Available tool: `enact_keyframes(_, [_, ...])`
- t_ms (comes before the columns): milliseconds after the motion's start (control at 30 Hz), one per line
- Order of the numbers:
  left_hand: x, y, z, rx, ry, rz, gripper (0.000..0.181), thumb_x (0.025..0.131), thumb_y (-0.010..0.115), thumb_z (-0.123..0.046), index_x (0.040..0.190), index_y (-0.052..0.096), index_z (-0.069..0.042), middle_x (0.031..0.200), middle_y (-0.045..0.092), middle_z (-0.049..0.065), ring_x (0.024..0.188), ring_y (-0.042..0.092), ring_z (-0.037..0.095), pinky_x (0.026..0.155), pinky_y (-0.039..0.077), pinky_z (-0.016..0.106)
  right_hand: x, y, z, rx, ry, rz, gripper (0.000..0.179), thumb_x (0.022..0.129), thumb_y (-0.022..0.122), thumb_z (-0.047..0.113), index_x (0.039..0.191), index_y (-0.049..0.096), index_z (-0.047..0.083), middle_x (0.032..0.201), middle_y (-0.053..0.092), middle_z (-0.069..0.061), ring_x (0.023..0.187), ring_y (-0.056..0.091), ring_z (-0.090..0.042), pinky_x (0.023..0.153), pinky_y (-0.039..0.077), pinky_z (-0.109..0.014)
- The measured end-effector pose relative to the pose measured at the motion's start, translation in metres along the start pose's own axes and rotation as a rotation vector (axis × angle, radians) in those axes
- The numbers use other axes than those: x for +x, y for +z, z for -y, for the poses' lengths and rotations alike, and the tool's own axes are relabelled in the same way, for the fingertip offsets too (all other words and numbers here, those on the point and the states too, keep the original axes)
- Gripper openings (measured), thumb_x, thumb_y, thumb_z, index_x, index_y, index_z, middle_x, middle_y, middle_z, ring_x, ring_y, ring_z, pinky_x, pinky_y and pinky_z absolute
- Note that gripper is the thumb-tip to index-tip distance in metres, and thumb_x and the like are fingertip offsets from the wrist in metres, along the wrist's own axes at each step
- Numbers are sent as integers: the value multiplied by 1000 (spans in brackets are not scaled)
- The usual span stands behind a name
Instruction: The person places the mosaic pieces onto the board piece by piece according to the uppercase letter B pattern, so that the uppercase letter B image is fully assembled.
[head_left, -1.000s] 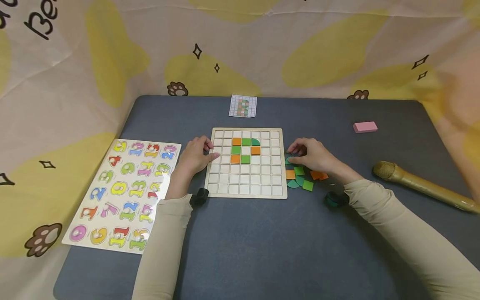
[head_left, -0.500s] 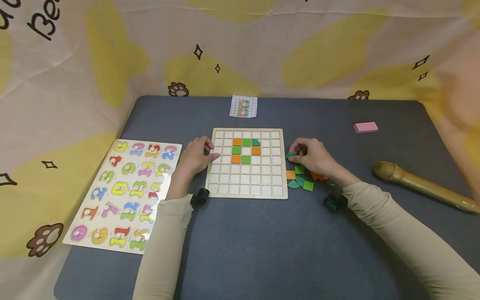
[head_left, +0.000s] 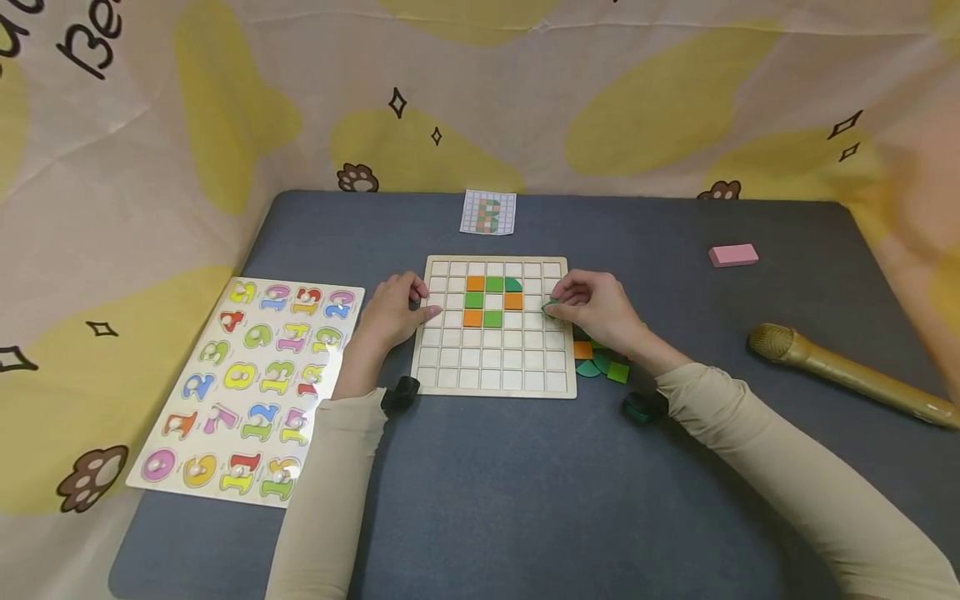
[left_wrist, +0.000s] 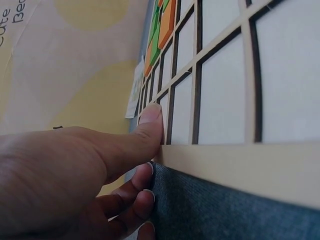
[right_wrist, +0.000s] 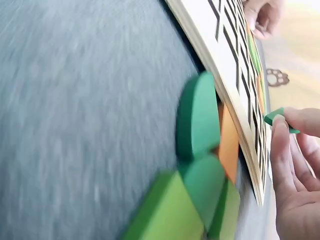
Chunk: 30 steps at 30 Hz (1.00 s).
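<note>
A square wooden grid board (head_left: 491,382) lies mid-table, with orange and green square tiles (head_left: 492,319) and one dark green quarter-round tile (head_left: 513,285) in its cells. At its left edge my left hand (head_left: 388,312) holds the board, thumb over the frame and fingertips against the side. My right hand (head_left: 596,310) pinches a small dark green tile (right_wrist: 276,116) between thumb and forefinger, over the board's right columns. Loose green and orange tiles (head_left: 618,372) lie by the board's lower right, partly hidden under the right hand and wrist.
A printed pattern card (head_left: 487,213) lies behind the board. To the left is a number puzzle board (head_left: 247,392), partly covered by the left sleeve. A pink block (head_left: 733,255) and a gold microphone (head_left: 847,375) lie on the right of the dark table (head_left: 510,500).
My right hand has picked up a dark green tile from the loose pile and carried it left over the board's right edge. My left hand stays in place.
</note>
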<state>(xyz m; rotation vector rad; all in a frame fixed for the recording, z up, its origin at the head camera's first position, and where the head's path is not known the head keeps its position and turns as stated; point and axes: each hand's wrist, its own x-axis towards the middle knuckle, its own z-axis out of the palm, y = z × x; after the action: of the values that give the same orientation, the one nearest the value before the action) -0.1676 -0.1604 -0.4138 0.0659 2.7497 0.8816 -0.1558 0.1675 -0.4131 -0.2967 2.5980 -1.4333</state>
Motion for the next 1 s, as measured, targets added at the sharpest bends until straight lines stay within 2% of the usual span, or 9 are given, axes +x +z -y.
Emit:
enact_keyframes(233, [-1, 0, -1, -2, -7, -1, 32, 101, 74, -29, 116, 55, -8, 117, 52, 13, 113, 48, 33, 97, 40, 50, 4, 20, 8, 48, -28, 24, 11, 95, 80, 9, 105, 76, 4, 93, 76, -14, 78, 74, -21, 70, 57, -25])
enact_keyframes(433, [-2, -1, -1, 3, -5, 0, 32, 102, 74, -29, 117, 55, -8, 117, 52, 14, 113, 47, 33, 98, 40, 50, 7, 34, 14, -9, -21, 21, 7, 94, 83, 14, 97, 79, 9, 88, 77, -8, 79, 69, -19, 70, 51, -27])
enact_keyframes(600, [-2, -1, 0, 5, -6, -1, 32, 102, 74, -29, 117, 55, -8, 117, 52, 13, 113, 47, 33, 97, 40, 50, 9, 43, 17, -60, -17, 21, 8, 94, 82, 14, 96, 78, 7, 89, 72, -8, 78, 60, -20, 71, 46, -30])
enact_keyframes(1000, [-1, -1, -1, 8, -5, -2, 32, 101, 74, -29, 117, 55, -8, 117, 53, 14, 113, 48, 33, 96, 41, 50, 14, 48, 18, -124, -17, -10, 16, 93, 84, 16, 99, 72, 6, 90, 63, -8, 77, 51, -22, 71, 40, -33])
